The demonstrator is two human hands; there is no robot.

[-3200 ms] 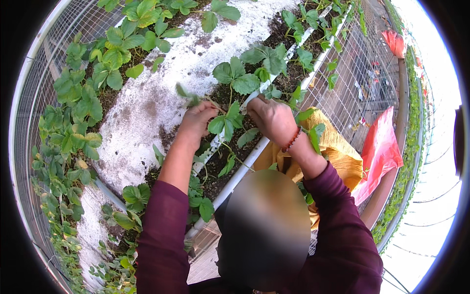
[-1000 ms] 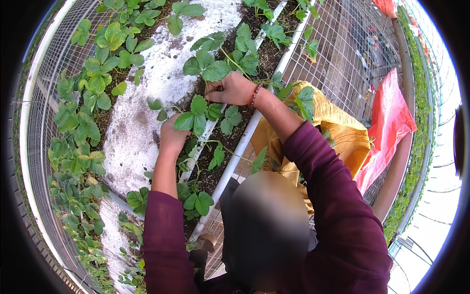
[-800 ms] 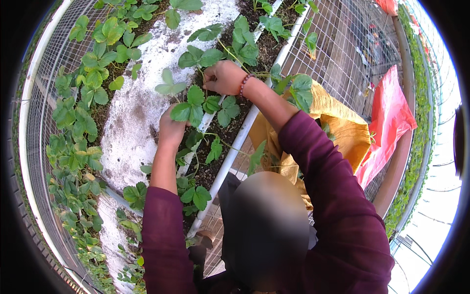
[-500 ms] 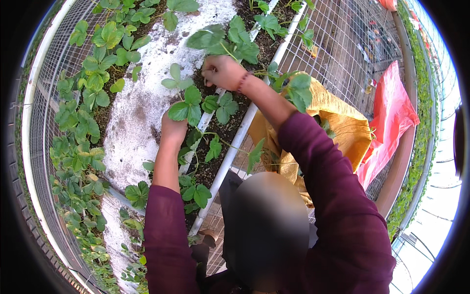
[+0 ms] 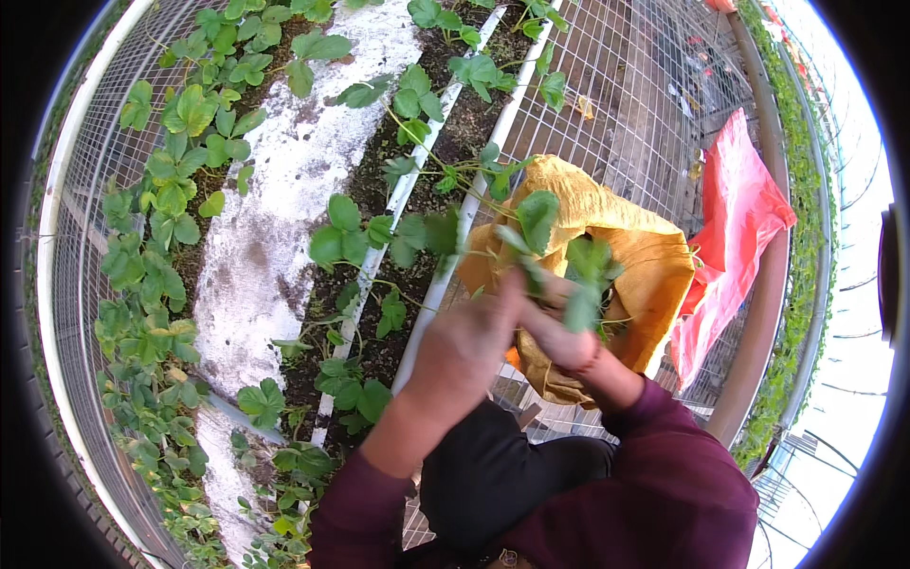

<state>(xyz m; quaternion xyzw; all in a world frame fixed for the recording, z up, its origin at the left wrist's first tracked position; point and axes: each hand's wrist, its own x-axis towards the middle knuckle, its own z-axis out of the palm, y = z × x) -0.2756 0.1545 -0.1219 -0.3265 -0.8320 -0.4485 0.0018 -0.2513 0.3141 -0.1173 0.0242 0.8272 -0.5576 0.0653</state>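
A loose bunch of green leaves [image 5: 588, 270] sits at the fingers of both hands, in front of the mouth of a yellow sack [image 5: 654, 248]. The left hand [image 5: 463, 343] and the right hand [image 5: 559, 330] meet there, fingers drawn in, the leaves sticking out above and beside them; motion blur hides the grip, so I cannot tell how tightly either hand is closed or which one has the stems. A beaded bracelet [image 5: 590, 360] circles the right wrist. Half a second ago both hands were apart over the planted soil, among the leafy plants [image 5: 343, 232]; now they are together beyond the white pipe [image 5: 433, 303] that edges the bed, and the view has shifted with them. Dark trousers [image 5: 502, 465] show below the hands. Left of the pipe run a dark strip of soil, a narrow white strip [image 5: 406, 185] and a wide, stained white sheet [image 5: 256, 294]. To the right, the sack's crumpled rim stands close to the right hand, with a red sack [image 5: 730, 247] just past it. Above the yellow sack, wire mesh [image 5: 607, 123] leaves open room up to a brown rail [image 5: 773, 190].
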